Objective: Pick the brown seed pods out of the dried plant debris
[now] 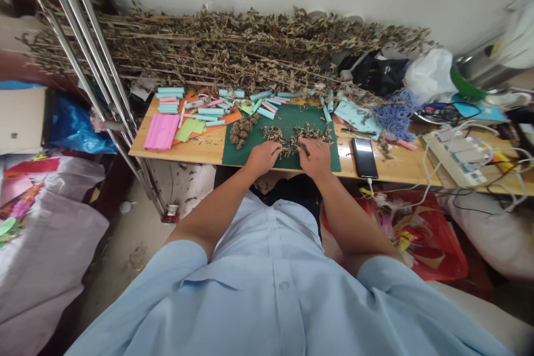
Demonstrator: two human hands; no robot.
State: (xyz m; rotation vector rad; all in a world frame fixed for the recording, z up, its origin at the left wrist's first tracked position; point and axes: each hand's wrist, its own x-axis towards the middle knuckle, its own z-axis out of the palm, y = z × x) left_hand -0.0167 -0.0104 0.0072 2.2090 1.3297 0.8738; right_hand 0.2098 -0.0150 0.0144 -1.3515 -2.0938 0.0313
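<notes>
My left hand [263, 157] and my right hand [315, 158] rest palm-down at the near edge of a green cutting mat [287, 121]. Both touch a loose strip of dried leaf sprigs [294, 136] on the mat. My fingertips curl into the leaves, so I cannot see whether they pinch anything. To the left lies a heap of small brown dried clusters [241, 132]. A long bundle of dried leafy stems [208, 50] lies along the wall behind the wooden table [200, 153].
Light-blue paper tubes [211, 112] and a pink paper stack [162, 130] lie left of the mat. A black phone [365, 158] sits to the right, beyond it blue yarn [396, 114] and a white power strip [454, 158] with cables. A metal rack [87, 67] stands at the left.
</notes>
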